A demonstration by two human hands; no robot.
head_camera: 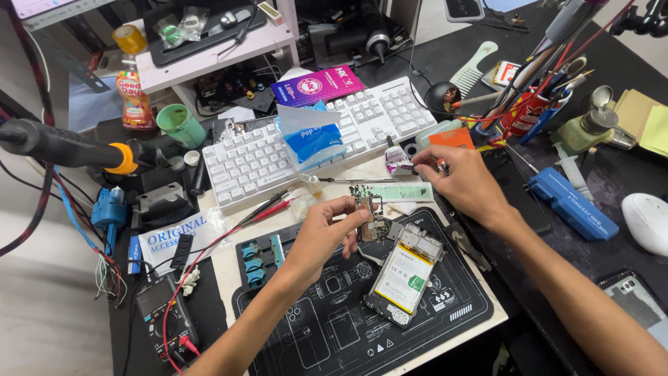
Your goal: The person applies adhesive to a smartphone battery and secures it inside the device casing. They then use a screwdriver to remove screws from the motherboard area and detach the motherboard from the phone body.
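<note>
Circuit board (367,217) sits pinched in my left hand (321,237) just above the opened phone (404,273), while my right hand (465,182) closes on something small beyond it; I judge seating comes next, needing careful alignment.

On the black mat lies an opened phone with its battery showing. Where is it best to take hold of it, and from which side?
The opened phone lies flat and tilted on the black mat, back open, battery up. Probably best to grip its two long side edges near the lower end, coming from above, fingers clear of the exposed parts. The left hand already holds a small circuit board at the upper end, so that end is crowded.
</note>
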